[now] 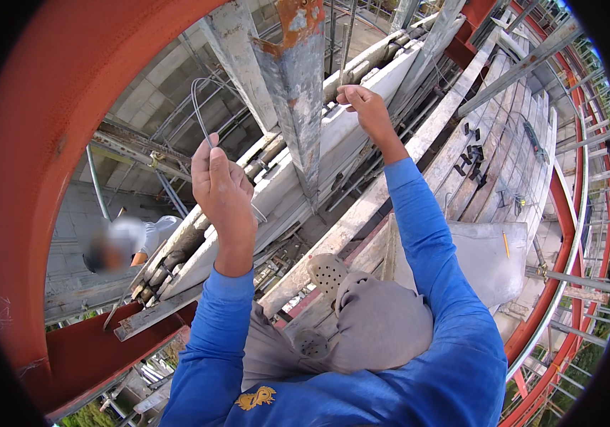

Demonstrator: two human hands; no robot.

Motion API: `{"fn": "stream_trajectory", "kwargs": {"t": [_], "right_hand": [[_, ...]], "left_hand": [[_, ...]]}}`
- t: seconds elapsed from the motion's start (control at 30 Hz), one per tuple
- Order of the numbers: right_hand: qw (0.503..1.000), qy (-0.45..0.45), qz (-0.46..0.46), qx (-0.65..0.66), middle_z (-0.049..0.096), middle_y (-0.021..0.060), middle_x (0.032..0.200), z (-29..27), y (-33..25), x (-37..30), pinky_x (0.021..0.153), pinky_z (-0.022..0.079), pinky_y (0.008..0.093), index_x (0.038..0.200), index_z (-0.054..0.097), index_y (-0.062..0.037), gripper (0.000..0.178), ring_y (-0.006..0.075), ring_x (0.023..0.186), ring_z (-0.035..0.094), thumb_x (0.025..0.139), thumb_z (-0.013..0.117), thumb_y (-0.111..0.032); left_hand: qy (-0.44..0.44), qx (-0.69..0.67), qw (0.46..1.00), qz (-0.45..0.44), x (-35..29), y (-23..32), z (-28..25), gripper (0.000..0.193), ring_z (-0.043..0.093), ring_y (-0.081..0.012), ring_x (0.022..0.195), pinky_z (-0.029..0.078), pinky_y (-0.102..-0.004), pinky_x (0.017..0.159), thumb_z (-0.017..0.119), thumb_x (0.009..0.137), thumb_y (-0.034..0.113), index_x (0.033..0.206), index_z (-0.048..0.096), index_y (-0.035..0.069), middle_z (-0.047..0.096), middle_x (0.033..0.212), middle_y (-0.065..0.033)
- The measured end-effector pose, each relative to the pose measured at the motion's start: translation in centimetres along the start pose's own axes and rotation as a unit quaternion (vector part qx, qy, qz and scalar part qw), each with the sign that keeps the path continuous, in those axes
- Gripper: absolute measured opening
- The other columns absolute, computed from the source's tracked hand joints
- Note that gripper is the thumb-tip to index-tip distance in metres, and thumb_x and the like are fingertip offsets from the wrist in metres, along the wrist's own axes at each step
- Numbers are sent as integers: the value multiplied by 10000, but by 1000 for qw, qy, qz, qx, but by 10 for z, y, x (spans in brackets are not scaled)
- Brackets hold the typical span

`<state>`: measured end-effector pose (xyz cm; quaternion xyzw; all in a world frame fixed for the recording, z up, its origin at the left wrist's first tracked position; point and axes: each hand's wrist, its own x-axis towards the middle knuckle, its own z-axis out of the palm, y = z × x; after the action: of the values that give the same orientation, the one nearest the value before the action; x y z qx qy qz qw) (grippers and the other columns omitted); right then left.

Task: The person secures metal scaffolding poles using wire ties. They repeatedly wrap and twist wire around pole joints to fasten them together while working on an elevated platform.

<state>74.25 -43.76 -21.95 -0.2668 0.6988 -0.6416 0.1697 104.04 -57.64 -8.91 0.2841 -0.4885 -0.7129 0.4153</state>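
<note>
Wire pinched in the left hand, its loop standing above the fingertips

Up on the left, the bare left hand [225, 185] has its thumb and forefinger closed on a thin grey metal wire [196, 99]. The grip is low on the bend: the wire rises out of the fingertips, arches over and sweeps right, toward a grey, rust-stained steel post [298, 92]. A pale curl of wire shows just beside the wrist; whether it belongs to the same piece, I cannot tell.

Across to the other side of the post, and the right hand [369, 114] is raised, fingers bunched, tips right at the lower end of a slim grey-brown rod [347, 43]. Gripping it or merely in line with it? I cannot tell.

Below the hands a long pale concrete wall [241, 242] cuts diagonally across. Over on the right, weathered wooden planks [497, 135] carry a scatter of small black pieces [473, 158], and nearer the body a yellow pencil [506, 244] lies on a grey sheet [486, 274]. Down left, another person [159, 231] is behind the wall.
</note>
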Motion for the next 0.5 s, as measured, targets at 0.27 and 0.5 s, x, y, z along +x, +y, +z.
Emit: {"fn": "stream_trajectory", "kwargs": {"t": [0.27, 0.5], "right_hand": [[999, -9, 7, 45, 766, 38, 1093, 60, -14, 111, 885, 535, 314, 1316, 705, -45, 447, 154, 1029, 704, 1100, 571, -414], [993, -80, -45, 77, 767, 42, 1095, 106, 5, 195, 898, 533, 313, 1308, 705, -42, 435, 155, 1025, 702, 1093, 595, -404]], "left_hand": [[13, 38, 996, -75, 113, 16, 31, 280, 318, -53, 492, 268, -258, 434, 522, 1113, 181, 1321, 615, 18, 398, 660, 60], [-47, 242, 968, -50, 153, 37, 45, 298, 324, -67, 478, 261, -277, 438, 543, 1111, 180, 1304, 628, -31, 465, 669, 50]]}}
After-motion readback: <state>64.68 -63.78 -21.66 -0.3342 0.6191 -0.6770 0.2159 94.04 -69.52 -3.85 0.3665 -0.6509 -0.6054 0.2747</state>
